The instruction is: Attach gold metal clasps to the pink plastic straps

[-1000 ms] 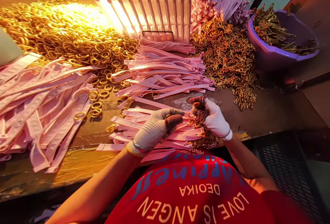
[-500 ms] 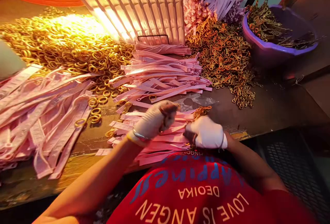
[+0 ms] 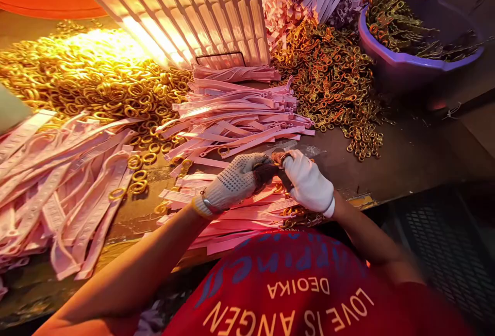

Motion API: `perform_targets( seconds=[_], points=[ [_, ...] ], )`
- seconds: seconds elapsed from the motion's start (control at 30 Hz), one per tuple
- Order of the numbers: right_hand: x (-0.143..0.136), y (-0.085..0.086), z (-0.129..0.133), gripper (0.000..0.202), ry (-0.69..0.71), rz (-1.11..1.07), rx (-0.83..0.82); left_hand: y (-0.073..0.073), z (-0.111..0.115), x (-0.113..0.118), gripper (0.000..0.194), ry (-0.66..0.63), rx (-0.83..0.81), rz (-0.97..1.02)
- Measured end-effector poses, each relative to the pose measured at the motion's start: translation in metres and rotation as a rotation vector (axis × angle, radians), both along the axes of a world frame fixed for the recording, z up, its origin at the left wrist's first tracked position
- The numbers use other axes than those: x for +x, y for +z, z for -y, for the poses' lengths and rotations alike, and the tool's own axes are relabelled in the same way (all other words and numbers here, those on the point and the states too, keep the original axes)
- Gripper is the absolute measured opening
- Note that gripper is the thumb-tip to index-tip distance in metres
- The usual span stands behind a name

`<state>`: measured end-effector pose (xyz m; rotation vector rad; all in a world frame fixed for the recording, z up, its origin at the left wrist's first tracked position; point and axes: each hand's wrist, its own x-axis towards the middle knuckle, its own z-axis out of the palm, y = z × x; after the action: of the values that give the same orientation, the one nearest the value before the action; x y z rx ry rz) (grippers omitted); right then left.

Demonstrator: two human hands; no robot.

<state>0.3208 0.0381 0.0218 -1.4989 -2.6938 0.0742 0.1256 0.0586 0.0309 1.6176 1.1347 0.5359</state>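
Observation:
My left hand [image 3: 240, 177], in a pale dotted glove with dark fingertips, is closed in a pinch. Its fingertips meet those of my right hand [image 3: 309, 181], which wears a white glove and is also closed. Whatever sits between the fingers is hidden by the dark fingertips. Beneath both hands lies a loose layer of pink straps [image 3: 240, 225]. Several brass-coloured clasps [image 3: 303, 218] lie at the right ends of these straps, below my right hand. Just beyond the hands is another stack of pink straps [image 3: 235, 119].
Gold rings [image 3: 116, 88] are heaped at the back left, with more pink straps [image 3: 73, 191] in front. Brass clasps [image 3: 328, 78] form a pile at the back right, beside a purple basin [image 3: 417, 65] holding more metal pieces. A ribbed panel [image 3: 185, 11] stands at the back.
My left hand has turned and moved slightly right. My right hand has risen away from the straps and met it, fingertips together. The view has shifted a little.

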Motion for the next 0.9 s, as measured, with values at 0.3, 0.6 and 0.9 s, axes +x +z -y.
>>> perform_targets(
  seconds=[0.3,0.6,0.9],
  points=[
    [-0.018,0.007,-0.008,0.02,0.121,-0.065,-0.268,-0.018,0.016,-0.015,0.036,0.204,-0.34,0.295],
    [-0.084,-0.014,-0.086,0.027,0.229,0.102,-0.054,-0.008,0.038,-0.084,0.03,0.879,-0.744,1.067],
    [-0.093,-0.006,-0.09,0.029,0.323,0.268,0.097,-0.008,0.056,-0.102,0.045,0.896,-0.801,1.282]
  ],
)
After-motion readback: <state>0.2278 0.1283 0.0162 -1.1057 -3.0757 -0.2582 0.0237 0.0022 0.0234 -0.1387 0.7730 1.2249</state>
